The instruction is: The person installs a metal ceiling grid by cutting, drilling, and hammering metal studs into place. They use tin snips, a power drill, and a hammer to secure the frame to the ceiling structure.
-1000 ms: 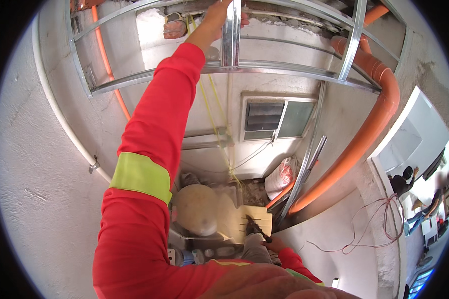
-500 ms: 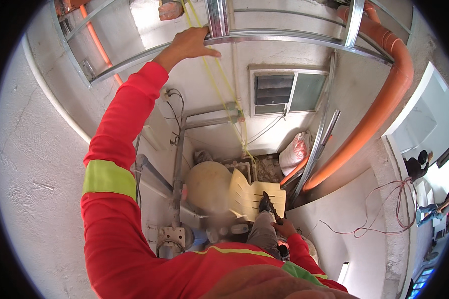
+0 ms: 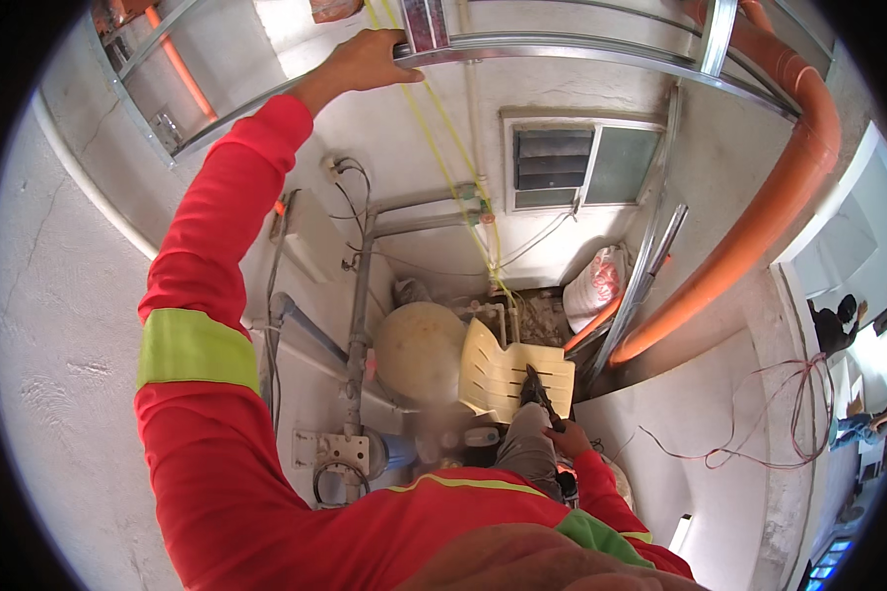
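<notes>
My left hand (image 3: 365,65) reaches up at the far side, its fingers curled over a silver metal channel (image 3: 562,45) where a short upright metal stud (image 3: 425,24) meets it. The thumb shows below the channel. At the lower right, my right hand (image 3: 568,440) is closed round the handle of a dark, slim tool (image 3: 553,418), whose kind I cannot make out. It is beside my leg in grey trousers (image 3: 522,443). My black shoe (image 3: 533,386) rests on a pale yellow slotted plastic chair (image 3: 493,374).
A thick orange pipe (image 3: 749,256) curves down the right side. Below are a round beige tank (image 3: 419,353), grey pipes (image 3: 357,325), a white sack (image 3: 593,291) and loose cable (image 3: 803,414). Yellow cords (image 3: 443,138) hang from above. Beyond the right wall, people (image 3: 838,325) are partly visible.
The view has tilted slightly down, so the channel and my left hand sit higher in it. The left thumb has drawn in closer to the channel. My right hand keeps the dark tool.
</notes>
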Demonstrator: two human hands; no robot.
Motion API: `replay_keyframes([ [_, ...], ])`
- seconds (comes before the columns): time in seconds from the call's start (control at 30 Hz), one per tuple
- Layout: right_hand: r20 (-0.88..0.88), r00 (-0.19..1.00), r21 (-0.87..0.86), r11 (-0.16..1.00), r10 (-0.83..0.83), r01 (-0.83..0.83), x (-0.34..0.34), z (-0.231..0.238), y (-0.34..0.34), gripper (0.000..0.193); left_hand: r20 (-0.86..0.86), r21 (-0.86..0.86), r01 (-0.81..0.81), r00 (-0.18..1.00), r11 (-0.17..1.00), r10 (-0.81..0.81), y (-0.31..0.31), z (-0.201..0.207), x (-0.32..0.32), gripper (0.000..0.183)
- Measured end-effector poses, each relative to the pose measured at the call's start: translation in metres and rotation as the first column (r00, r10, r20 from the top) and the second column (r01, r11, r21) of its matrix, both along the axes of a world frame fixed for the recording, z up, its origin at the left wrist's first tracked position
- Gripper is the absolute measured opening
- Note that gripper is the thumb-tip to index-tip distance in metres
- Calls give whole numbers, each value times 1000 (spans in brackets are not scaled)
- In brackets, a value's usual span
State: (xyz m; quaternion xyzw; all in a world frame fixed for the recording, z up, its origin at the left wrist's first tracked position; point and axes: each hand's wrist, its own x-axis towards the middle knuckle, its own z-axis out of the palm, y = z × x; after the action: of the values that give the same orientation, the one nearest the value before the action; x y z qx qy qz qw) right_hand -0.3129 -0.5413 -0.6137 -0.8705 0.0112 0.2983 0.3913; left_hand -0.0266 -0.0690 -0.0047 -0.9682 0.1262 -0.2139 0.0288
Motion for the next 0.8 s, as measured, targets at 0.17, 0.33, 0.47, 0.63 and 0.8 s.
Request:
replay_keyframes([
  [0.17,-36,999,-27,1000,-17,16,7,13,-6,78,-42,-49,78,996,996,-80,0,6,-3,62],
  [0.33,128,971,152,972,-201,181,16,24,-18,69,370,63,-77,928,995,49,-36,-4,-80,58],
  [0.47,252,894,312,906,-369,286,80,58,-36,46,167,-312,616,785,724,-596,-151,-28,-58,49],
  [0.63,562,624,489,827,-542,278,225,140,-93,31,531,-275,749,641,603,-554,-341,-10,113,57],
  [0.8,452,532,737,636,-716,229,319,196,-140,37,398,-575,664,737,478,-546,-396,-8,183,50],
])
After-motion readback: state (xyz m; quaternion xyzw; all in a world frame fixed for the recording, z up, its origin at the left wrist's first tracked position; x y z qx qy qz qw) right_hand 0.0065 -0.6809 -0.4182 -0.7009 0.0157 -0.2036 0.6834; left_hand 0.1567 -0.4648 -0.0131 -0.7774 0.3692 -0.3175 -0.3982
